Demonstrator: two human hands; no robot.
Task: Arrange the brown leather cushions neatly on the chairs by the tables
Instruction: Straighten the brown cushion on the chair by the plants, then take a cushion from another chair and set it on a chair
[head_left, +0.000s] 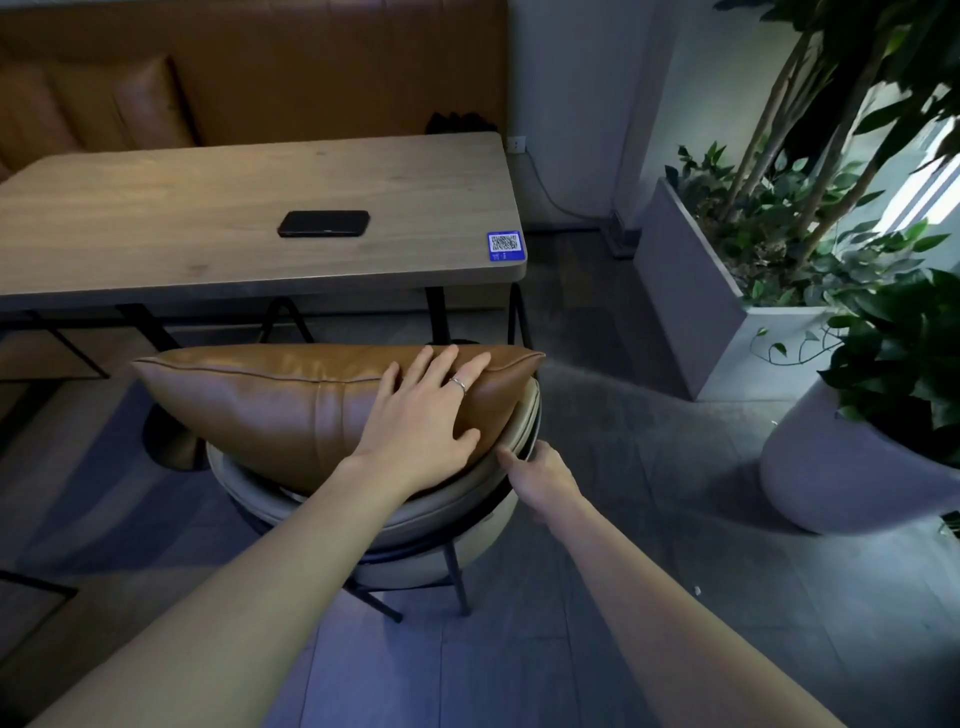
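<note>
Cushion (291, 405): brown leather, propped against the backrest of the chair (415, 519).
Left hand (423, 415): fingers spread flat on the cushion's right end.
Right hand (540, 478): curled on the chair's rim.
Bench (208, 228): phone (324, 223) near the front edge.

Cushion (291, 410): glossy brown leather, smooth. Table (208, 228): matt wood. Chair (415, 519): matt upholstery, black metal legs.
</note>
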